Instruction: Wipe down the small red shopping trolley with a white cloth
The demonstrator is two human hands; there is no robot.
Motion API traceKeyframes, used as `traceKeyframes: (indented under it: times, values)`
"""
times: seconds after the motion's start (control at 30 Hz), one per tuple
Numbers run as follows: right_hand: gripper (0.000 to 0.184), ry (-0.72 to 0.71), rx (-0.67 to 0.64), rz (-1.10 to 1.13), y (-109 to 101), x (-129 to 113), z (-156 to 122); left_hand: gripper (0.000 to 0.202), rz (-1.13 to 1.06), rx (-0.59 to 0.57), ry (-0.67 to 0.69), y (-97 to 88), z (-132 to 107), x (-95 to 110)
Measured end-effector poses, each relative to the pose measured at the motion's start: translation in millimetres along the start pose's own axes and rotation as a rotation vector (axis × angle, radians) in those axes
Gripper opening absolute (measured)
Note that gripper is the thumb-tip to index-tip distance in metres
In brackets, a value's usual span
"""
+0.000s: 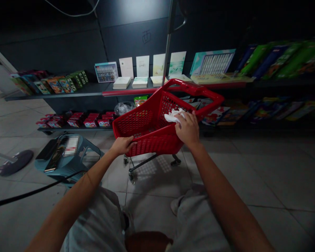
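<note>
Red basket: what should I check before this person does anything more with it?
1. Left hand holding the basket by its near rim: ok.
2. Right hand pressing a white cloth against the basket: ok.
3. Basket upright on its wheeled frame: ok.
4. Wheels locked: cannot tell.
5. Black cable on the floor, away from the wheels: ok.
6. Basket's inside clean: cannot tell, the light is too dim.
</note>
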State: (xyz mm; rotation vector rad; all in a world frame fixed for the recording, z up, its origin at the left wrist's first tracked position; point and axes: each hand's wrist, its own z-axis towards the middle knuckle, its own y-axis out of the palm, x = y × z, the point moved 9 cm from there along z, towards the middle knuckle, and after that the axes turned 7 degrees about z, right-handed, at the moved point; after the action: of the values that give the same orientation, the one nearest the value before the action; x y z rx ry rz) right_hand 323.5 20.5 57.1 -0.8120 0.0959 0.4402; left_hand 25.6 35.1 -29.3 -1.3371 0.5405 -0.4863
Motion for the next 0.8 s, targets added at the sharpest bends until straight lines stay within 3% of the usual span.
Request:
traceKeyframes:
  times: [0.27, 0.47, 0.53, 0.6, 0.7, 0.77, 0.8]
  values:
    - [0.039, -0.006, -0.049, 0.083, 34.2, -37.3, -1.2, 0.035, -0.024, -0.079, -0.116, -5.9, 10.9, -8.7]
    - [0.037, -0.024, -0.022, 0.122, 44.8, -37.6, 4.7, 0.029, -0.036, -0.13, -0.249, -11.3, 13.5, -7.4]
    - [0.036, -0.031, -0.017, 0.117, 44.8, -35.5, 5.8, 0.031, -0.071, -0.08, -0.275, -23.4, 15.7, -0.1]
    - [0.036, -0.029, -0.014, 0.103, 44.2, -34.1, 6.3, 0.032, -0.215, 0.083, -0.239, -55.8, 18.0, 21.4]
    - [0.036, -0.029, -0.018, 0.087, 44.6, -33.9, 6.5, 0.044, -0.755, 0.362, -0.131, -131.1, 4.0, 69.9]
    - [0.036, -0.033, -0.027, 0.087, 46.2, -33.9, 6.9, 0.062, -1.118, 0.346, 0.016, -178.2, -18.0, 112.1]
    - [0.037, -0.034, -0.031, 0.088, 47.2, -33.6, 7.2, 0.067, -1.21, 0.261, 0.082, -196.5, -33.2, 133.6]
